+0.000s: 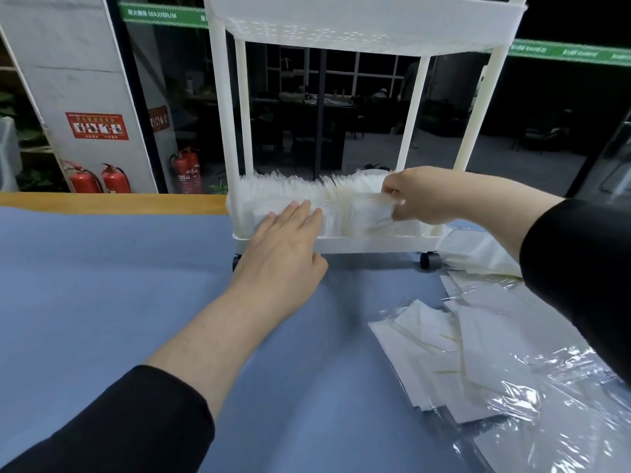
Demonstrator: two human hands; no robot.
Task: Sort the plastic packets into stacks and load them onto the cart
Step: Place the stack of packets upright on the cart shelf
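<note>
A white wheeled cart (372, 243) stands on the blue table, its bottom tray packed with upright white plastic packets (290, 189). My left hand (285, 244) lies flat, fingers together, against the front of those packets at the tray's left. My right hand (421, 196) is inside the tray at the right, pinching a stack of packets (370, 209) among the others. More loose packets (444, 349) lie fanned out on the table at the lower right, partly under clear wrap.
Crinkled clear plastic film (546, 404) covers the table's right corner. The blue tabletop (119, 285) has a wooden far edge (112, 201). The cart's upper shelf (365, 18) hangs overhead. Red fire extinguishers (114, 180) stand behind glass beyond.
</note>
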